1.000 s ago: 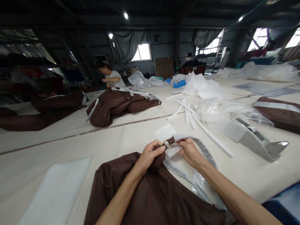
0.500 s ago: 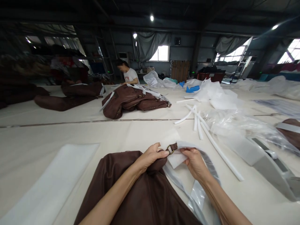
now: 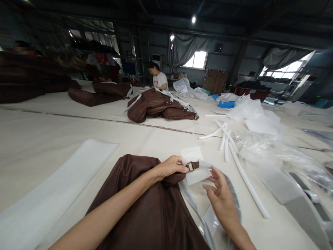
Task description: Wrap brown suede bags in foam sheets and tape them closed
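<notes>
A dark brown leather bag lies on the table in front of me. My left hand is closed on the bag's upper corner, beside a brass-coloured metal ring with a short brown leather tab. A white sheet of thin wrapping material runs behind and under the ring. My right hand is just right of it, fingers spread and apart, with nothing visible in them. The bag's strap, wrapped in greyish-white film, curves round behind my right hand.
White foam tubes lie beyond my right hand. A grey tape dispenser-like device and clear plastic bags are at right. A white foam sheet lies at left. Another brown bag lies across the table, near a co-worker.
My right hand has let go of the white sheet, its fingers now spread, and moved slightly down. My left hand keeps its hold on the bag. The view has turned left.
</notes>
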The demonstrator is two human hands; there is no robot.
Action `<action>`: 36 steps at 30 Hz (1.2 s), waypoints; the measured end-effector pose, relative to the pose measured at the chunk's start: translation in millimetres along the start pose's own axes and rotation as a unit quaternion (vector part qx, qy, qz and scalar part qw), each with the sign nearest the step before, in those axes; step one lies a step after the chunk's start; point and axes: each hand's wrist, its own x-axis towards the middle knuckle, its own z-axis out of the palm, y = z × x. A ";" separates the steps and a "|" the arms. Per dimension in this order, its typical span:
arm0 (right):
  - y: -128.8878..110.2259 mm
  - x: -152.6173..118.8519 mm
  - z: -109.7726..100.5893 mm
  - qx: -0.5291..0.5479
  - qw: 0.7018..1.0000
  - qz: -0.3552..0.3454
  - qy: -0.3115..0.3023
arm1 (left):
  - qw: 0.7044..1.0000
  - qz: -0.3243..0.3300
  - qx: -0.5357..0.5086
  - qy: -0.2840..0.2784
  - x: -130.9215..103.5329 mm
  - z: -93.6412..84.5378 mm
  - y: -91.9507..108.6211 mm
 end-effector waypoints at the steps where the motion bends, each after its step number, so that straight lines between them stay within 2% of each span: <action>1: 0.3 3.3 -2.9 -0.062 0.997 -0.054 -0.014 | 1.000 -0.003 0.008 -0.005 0.3 0.5 1.6; 5: -11.6 23.6 -15.3 -0.247 0.937 -0.243 -0.045 | 0.999 -0.009 0.040 -0.011 2.4 2.7 5.5; 7: -19.8 30.6 -20.2 -0.292 0.908 -0.294 -0.063 | 0.998 -0.008 0.060 -0.009 3.5 4.0 4.7; 9: -25.3 33.5 -22.6 -0.295 0.901 -0.302 -0.098 | 0.997 -0.002 0.080 -0.004 3.8 5.8 2.1; 12: -28.0 33.1 -21.5 -0.255 0.928 -0.240 -0.129 | 0.994 0.012 0.105 0.004 2.0 9.6 -3.1; 16: -29.6 34.0 -15.7 -0.202 0.968 -0.080 -0.122 | 0.991 0.027 0.129 0.012 -3.2 15.5 -6.3; 18: -31.8 36.5 -12.8 -0.185 0.975 -0.023 -0.121 | 0.990 0.035 0.137 0.011 -5.8 18.1 -6.1; 23: -34.2 41.6 -6.8 -0.156 0.978 0.061 -0.123 | 0.989 0.053 0.136 0.018 -10.0 20.2 -7.4; 25: -32.3 41.6 -4.0 -0.136 0.982 0.077 -0.110 | 0.988 0.051 0.141 0.020 -10.6 18.7 -9.3; 30: -27.2 38.9 3.2 -0.107 0.992 0.045 -0.042 | 0.988 0.049 0.144 0.003 -12.7 12.5 -12.1; 36: -24.0 34.8 13.0 -0.097 0.995 0.035 -0.011 | 0.987 0.033 0.159 0.014 -18.0 8.7 -10.1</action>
